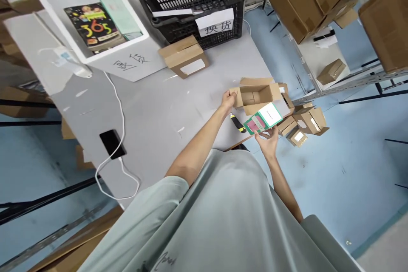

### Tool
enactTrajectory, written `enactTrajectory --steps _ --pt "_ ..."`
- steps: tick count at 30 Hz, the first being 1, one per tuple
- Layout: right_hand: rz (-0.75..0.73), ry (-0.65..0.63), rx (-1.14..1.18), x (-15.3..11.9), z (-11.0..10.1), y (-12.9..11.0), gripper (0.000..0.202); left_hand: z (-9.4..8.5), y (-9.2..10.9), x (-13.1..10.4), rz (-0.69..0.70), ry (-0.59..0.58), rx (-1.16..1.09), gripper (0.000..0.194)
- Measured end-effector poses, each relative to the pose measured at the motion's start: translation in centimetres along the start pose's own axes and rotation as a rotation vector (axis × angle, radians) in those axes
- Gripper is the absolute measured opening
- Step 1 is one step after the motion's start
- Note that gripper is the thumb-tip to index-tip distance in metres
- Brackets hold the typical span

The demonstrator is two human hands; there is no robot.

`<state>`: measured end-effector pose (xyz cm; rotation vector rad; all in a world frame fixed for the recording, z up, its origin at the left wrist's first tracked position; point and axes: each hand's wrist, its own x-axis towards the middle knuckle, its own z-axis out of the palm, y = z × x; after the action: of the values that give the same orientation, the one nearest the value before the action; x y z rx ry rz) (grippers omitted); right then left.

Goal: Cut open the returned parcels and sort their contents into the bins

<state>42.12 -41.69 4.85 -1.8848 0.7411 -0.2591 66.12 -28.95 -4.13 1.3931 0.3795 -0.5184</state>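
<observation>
An open cardboard box [255, 94] stands at the right end of the grey table, its flaps spread and its inside bare. My left hand [228, 100] pinches the flap on its left side. In my right hand [268, 141] is a small green, pink and white box [263, 119], gripped from below with thumb and fingers and tilted just in front of the cardboard box. A black and yellow utility knife [237, 123] lies on the table between my two hands.
A closed carton [185, 57] sits before a black crate [204, 12]. A white bin [86, 12] holds a booklet. A phone [112, 143] with a white cable lies at left. Several opened boxes [306, 121] lie beyond the table's right edge. A shelf [328, 57] stands at right.
</observation>
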Motion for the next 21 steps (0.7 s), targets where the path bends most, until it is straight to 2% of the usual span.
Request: enactTrajectory --steps 2,3,6,9,11,14,16,18,21 --pt "0.009 -0.010 0.006 0.3 -0.2 0.3 0.073 0.4 -0.6 0.3 -0.025 0.023 0.055 0.038" --pt "0.013 -0.021 0.013 0.5 -0.2 0.4 0.074 0.1 -0.8 0.2 -0.037 0.027 0.087 0.046" --pt "0.026 -0.098 0.053 0.8 0.4 0.5 0.075 -2.6 -0.9 -1.6 -0.042 0.044 0.185 0.074" --pt "0.038 -0.247 0.072 1.0 1.9 0.3 0.077 -6.9 -0.5 -6.1 0.059 -0.001 0.179 0.078" --pt "0.034 -0.375 0.054 1.1 3.4 0.1 0.079 -9.9 -0.2 -10.3 0.122 -0.114 0.066 0.074" --pt "0.004 -0.588 0.015 1.0 6.3 -0.3 0.083 -14.1 -0.2 -16.4 0.193 -0.203 -0.006 0.087" --pt "-0.041 -0.723 -0.018 0.7 8.4 -0.8 0.084 -16.6 -0.7 -19.6 0.222 -0.166 0.015 0.109" --pt "-0.112 -0.835 -0.070 0.3 10.3 -1.7 0.083 -19.1 -1.3 -21.7 0.231 -0.072 0.020 0.131" --pt "-0.258 -0.957 -0.169 -0.7 12.9 -3.4 0.078 -22.7 -2.5 -23.8 0.255 0.102 -0.005 0.137"
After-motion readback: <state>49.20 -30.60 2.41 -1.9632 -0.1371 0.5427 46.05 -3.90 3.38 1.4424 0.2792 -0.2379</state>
